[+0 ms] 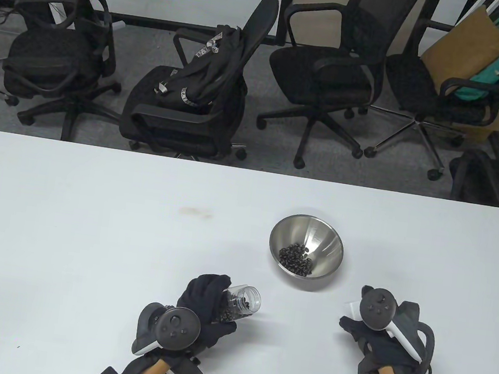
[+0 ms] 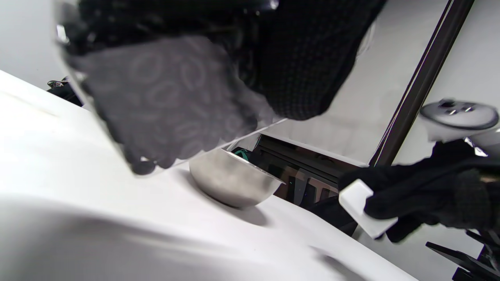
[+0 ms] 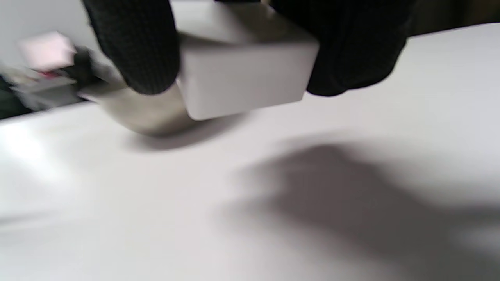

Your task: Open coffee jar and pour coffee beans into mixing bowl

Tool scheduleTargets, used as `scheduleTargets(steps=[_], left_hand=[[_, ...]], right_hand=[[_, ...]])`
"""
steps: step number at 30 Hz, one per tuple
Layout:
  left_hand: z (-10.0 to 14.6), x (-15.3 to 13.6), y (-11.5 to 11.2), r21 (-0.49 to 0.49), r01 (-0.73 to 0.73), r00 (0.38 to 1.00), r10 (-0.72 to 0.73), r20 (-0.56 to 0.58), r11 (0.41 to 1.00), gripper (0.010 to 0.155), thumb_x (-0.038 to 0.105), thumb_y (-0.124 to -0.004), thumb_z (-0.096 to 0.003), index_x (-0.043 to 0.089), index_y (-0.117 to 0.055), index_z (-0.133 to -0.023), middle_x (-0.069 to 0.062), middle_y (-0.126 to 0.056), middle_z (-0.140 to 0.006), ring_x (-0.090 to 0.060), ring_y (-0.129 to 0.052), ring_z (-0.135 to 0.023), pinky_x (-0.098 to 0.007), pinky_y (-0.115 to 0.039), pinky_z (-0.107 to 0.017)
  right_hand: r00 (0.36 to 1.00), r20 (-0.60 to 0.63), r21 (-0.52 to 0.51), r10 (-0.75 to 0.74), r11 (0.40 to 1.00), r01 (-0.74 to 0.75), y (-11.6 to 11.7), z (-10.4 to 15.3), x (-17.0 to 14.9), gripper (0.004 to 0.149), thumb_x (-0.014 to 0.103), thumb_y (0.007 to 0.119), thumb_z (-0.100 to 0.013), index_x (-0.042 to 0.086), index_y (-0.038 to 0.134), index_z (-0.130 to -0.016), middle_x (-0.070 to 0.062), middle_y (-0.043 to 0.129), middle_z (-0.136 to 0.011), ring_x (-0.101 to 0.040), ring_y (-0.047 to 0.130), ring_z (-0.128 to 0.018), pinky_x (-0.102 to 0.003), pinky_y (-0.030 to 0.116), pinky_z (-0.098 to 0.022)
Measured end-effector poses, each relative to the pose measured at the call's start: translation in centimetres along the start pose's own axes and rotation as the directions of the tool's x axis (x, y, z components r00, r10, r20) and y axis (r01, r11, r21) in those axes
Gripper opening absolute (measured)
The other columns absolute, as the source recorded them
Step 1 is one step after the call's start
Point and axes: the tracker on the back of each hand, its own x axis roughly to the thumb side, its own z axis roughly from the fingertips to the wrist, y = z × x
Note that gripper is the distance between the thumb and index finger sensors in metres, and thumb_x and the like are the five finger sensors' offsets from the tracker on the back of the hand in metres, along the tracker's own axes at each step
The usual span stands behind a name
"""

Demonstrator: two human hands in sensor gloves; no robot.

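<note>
The left hand (image 1: 208, 305) in its black knit glove is wrapping its fingers around a clear cylindrical plastic jar (image 1: 241, 304), open-mouthed and tilted toward the round, polished stainless-steel mixing bowl (image 1: 305, 251). Dark glossy coffee beans (image 1: 296, 260) are lying heaped in the bowl's bottom, with more showing through the jar wall. The right hand (image 1: 369, 338) is pinching a smooth white blocky lid (image 3: 242, 78) between gloved fingers, beside the bowl on the matte white table (image 1: 89, 221).
</note>
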Motion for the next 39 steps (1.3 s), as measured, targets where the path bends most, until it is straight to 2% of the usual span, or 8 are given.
scheduleTargets(steps=[3, 6, 10, 15, 25, 32, 39], left_hand=[[-0.1, 0.0, -0.1, -0.012, -0.003, 1.000, 0.003, 0.003, 1.000, 0.093, 0.038, -0.101, -0.0460, 0.007, -0.048, -0.115, -0.024, -0.052, -0.110, -0.047, -0.065, -0.098, -0.064, -0.061, -0.075], [-0.2, 0.1, -0.3, -0.031, -0.009, 1.000, 0.010, 0.011, 0.999, 0.093, 0.038, -0.101, -0.0457, 0.007, -0.048, -0.115, -0.024, -0.053, -0.110, -0.047, -0.065, -0.097, -0.063, -0.061, -0.075], [-0.3, 0.2, -0.5, -0.057, -0.010, 0.999, 0.012, 0.032, 0.998, 0.093, 0.038, -0.101, -0.0454, 0.007, -0.049, -0.115, -0.024, -0.053, -0.109, -0.047, -0.066, -0.097, -0.064, -0.062, -0.075], [-0.3, 0.5, -0.6, -0.083, -0.021, 0.997, 0.027, 0.067, 0.996, 0.093, 0.038, -0.101, -0.0451, 0.006, -0.050, -0.115, -0.023, -0.054, -0.109, -0.046, -0.066, -0.097, -0.063, -0.062, -0.075], [-0.4, 1.2, -1.0, -0.136, -0.025, 0.989, 0.044, 0.139, 0.990, 0.093, 0.039, -0.102, -0.0446, 0.007, -0.050, -0.115, -0.023, -0.055, -0.110, -0.045, -0.067, -0.097, -0.063, -0.063, -0.075], [-0.4, 1.1, -1.2, -0.178, -0.029, 0.986, 0.058, 0.157, 0.984, 0.093, 0.039, -0.102, -0.0441, 0.007, -0.051, -0.115, -0.022, -0.056, -0.110, -0.045, -0.067, -0.097, -0.063, -0.063, -0.075], [-0.4, 1.0, -1.1, -0.184, -0.086, 0.981, 0.116, 0.157, 0.979, 0.092, 0.039, -0.102, -0.0442, 0.007, -0.052, -0.115, -0.022, -0.056, -0.109, -0.044, -0.068, -0.097, -0.062, -0.064, -0.075]], right_hand=[[0.981, 0.191, -0.068, -0.042, 0.996, 0.056, -0.9, 0.7, 2.1, 0.085, 0.042, 0.086, -0.055, 0.009, 0.039, -0.117, -0.036, 0.058, -0.106, -0.053, 0.075, -0.086, -0.059, 0.074, -0.063], [0.915, 0.403, -0.120, 0.018, 0.992, 0.034, -1.8, 1.6, 5.3, 0.084, 0.041, 0.088, -0.052, 0.015, 0.041, -0.116, -0.032, 0.059, -0.109, -0.051, 0.074, -0.089, -0.058, 0.073, -0.065], [0.839, 0.541, -0.112, 0.052, 0.994, 0.011, -2.5, 2.8, 9.4, 0.084, 0.040, 0.089, -0.052, 0.019, 0.040, -0.116, -0.028, 0.057, -0.112, -0.049, 0.072, -0.093, -0.057, 0.071, -0.069], [0.746, 0.664, -0.123, 0.053, 0.992, 0.039, -1.8, 3.8, 12.4, 0.084, 0.039, 0.090, -0.051, 0.021, 0.040, -0.116, -0.026, 0.056, -0.113, -0.047, 0.070, -0.095, -0.057, 0.070, -0.071], [0.681, 0.724, -0.164, 0.108, 0.986, 0.019, -0.2, 4.2, 13.3, 0.083, 0.038, 0.092, -0.049, 0.028, 0.040, -0.114, -0.020, 0.053, -0.115, -0.045, 0.066, -0.099, -0.055, 0.068, -0.073], [0.663, 0.734, -0.166, 0.146, 0.986, -0.033, 0.1, 4.5, 13.6, 0.081, 0.035, 0.093, -0.049, 0.032, 0.042, -0.112, -0.017, 0.050, -0.116, -0.043, 0.063, -0.101, -0.055, 0.066, -0.074], [0.656, 0.743, -0.174, 0.130, 0.985, 0.002, 0.0, 4.6, 13.3, 0.081, 0.035, 0.093, -0.049, 0.032, 0.041, -0.111, -0.017, 0.051, -0.115, -0.044, 0.064, -0.100, -0.054, 0.067, -0.074]])
